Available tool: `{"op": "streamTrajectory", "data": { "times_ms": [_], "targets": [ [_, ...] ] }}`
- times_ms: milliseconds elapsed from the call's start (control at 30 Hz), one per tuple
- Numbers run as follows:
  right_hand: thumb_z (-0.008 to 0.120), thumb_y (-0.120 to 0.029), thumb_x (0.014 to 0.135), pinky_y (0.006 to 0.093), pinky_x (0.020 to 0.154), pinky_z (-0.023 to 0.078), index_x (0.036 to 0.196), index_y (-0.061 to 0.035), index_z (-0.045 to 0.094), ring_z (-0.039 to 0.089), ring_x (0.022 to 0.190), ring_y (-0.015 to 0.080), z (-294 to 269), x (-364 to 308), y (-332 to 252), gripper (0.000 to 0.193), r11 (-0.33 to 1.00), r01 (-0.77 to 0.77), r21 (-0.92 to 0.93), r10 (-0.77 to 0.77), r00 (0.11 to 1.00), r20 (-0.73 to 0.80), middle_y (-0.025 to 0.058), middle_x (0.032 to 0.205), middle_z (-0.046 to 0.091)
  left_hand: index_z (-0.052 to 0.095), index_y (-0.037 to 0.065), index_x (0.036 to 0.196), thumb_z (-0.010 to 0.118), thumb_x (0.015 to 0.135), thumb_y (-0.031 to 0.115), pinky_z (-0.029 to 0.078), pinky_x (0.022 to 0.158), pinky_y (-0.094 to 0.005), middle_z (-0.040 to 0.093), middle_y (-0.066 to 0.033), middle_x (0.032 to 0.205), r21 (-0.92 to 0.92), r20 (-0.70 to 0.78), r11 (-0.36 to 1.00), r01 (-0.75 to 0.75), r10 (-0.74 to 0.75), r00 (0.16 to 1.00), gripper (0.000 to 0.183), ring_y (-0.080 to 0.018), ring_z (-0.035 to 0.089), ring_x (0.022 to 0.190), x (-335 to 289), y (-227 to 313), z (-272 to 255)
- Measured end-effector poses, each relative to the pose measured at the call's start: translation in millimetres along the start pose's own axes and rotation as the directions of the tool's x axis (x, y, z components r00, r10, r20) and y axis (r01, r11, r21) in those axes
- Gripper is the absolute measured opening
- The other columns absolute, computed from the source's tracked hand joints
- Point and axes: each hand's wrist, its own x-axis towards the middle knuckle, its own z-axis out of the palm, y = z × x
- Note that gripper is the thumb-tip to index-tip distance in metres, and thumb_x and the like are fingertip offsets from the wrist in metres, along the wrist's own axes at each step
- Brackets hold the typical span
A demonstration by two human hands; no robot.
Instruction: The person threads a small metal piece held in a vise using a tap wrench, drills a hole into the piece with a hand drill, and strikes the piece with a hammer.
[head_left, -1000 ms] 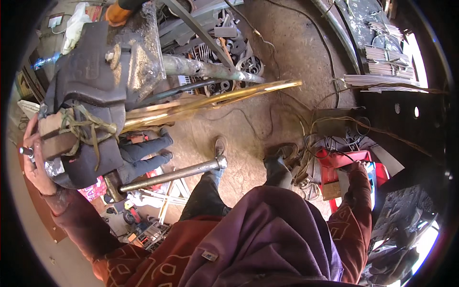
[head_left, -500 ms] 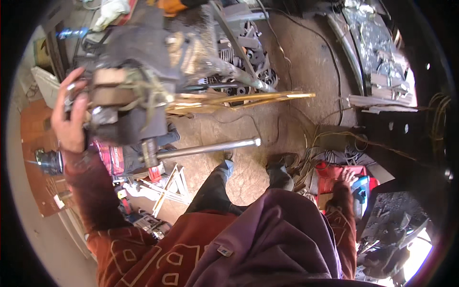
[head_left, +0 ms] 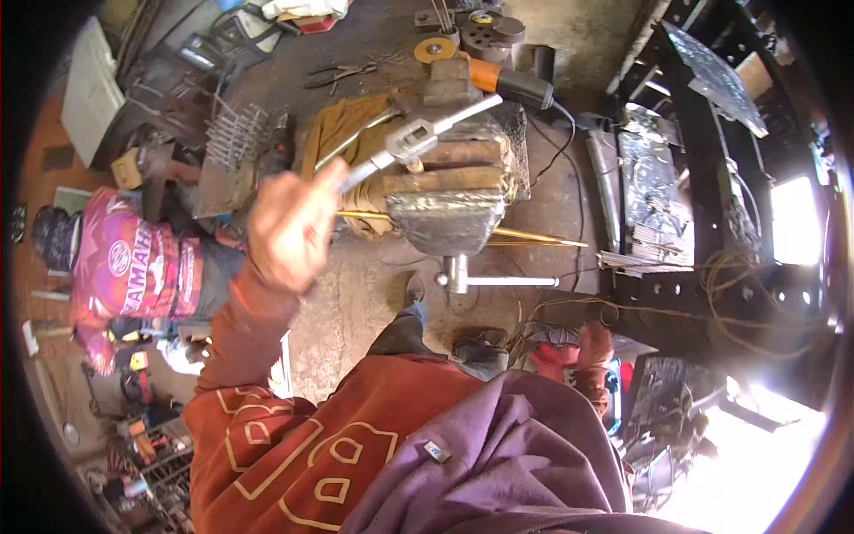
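A silver tap wrench (head_left: 412,140) lies slanted above the bench vise (head_left: 449,214), whose jaws hold brown blocks (head_left: 454,165). The end of one wrench handle meets the fingers of my left hand (head_left: 298,231). Motion smears that hand, so whether it grips the handle is unclear. Low on the right, my right hand (head_left: 594,345) is over a red case (head_left: 553,358) on the floor. Its fingers are blurred too. A steel vise handle (head_left: 511,281) sticks out sideways at the vise's near end.
On the bench lie an orange-and-black angle grinder (head_left: 511,82), pliers (head_left: 341,75), a cloth (head_left: 347,120) and a rack of metal pins (head_left: 238,133). A person in a magenta shirt (head_left: 133,254) crouches at left. Brass-coloured rods (head_left: 534,238) jut past the vise. Cables trail at right.
The view has swung left, so the vise and my left hand appear farther right. The tap wrench now shows plainly. My right hand's spread fingers have become blurred over the red case.
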Motion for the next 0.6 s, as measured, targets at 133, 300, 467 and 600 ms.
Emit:
{"op": "streamTrajectory", "data": {
  "times_ms": [133, 300, 467, 600],
  "targets": [
    [0.07, -0.013, 0.091, 0.0374, 0.088, 0.054, 0.121, 0.0014, 0.062, 0.068, 0.1, 0.0239, -30, -8, -134, 0.035, 0.958, -0.05, 0.281, 0.125, 0.959, -0.256, 0.0147, 0.108, 0.071, 0.068, 0.001, 0.121, 0.078, 0.075, 0.007, 0.047, 0.058, -0.0341, 0.067, -0.0031, 0.078, -0.448, -0.012, 0.827, -0.339, 0.373, 0.928, 0.047, -0.0195, 0.057, 0.062, 17, 18, 13],
    [0.073, -0.004, 0.083, 0.0359, 0.09, 0.052, 0.117, 0.0008, 0.064, 0.068, 0.099, 0.0275, -8, -15, -298, 0.035, 0.958, 0.247, 0.145, -0.193, 0.931, -0.308, 0.0157, 0.107, 0.069, 0.07, 0.008, 0.117, 0.066, 0.086, 0.02, 0.046, 0.055, -0.0397, 0.06, -0.0146, 0.08, -0.514, 0.196, 0.619, -0.594, 0.759, 0.621, 0.033, -0.0223, 0.059, 0.069, 124, 21, 47],
    [0.076, -0.003, 0.078, 0.0387, 0.088, 0.052, 0.117, -0.002, 0.065, 0.066, 0.1, 0.0345, 7, 0, -364, 0.04, 0.837, 0.546, 0.028, -0.527, 0.819, -0.225, 0.017, 0.112, 0.067, 0.077, 0.019, 0.097, 0.056, 0.096, 0.04, 0.049, 0.082, -0.043, 0.064, -0.0099, 0.091, -0.288, 0.666, 0.855, -0.432, 0.503, 0.551, 0.03, -0.0273, 0.062, 0.09, 185, -13, 54],
    [0.077, -0.004, 0.078, 0.0384, 0.085, 0.053, 0.115, -0.0018, 0.066, 0.067, 0.098, 0.0352, 4, 6, -360, 0.039, 0.833, 0.549, 0.071, -0.533, 0.83, -0.163, 0.0176, 0.109, 0.068, 0.071, 0.009, 0.081, 0.064, 0.093, 0.035, 0.05, 0.069, -0.038, 0.065, -0.0072, 0.081, -0.145, 0.515, 0.906, -0.399, 0.413, 0.751, 0.029, -0.0246, 0.058, 0.08, 127, -90, 31]
  ]
}}
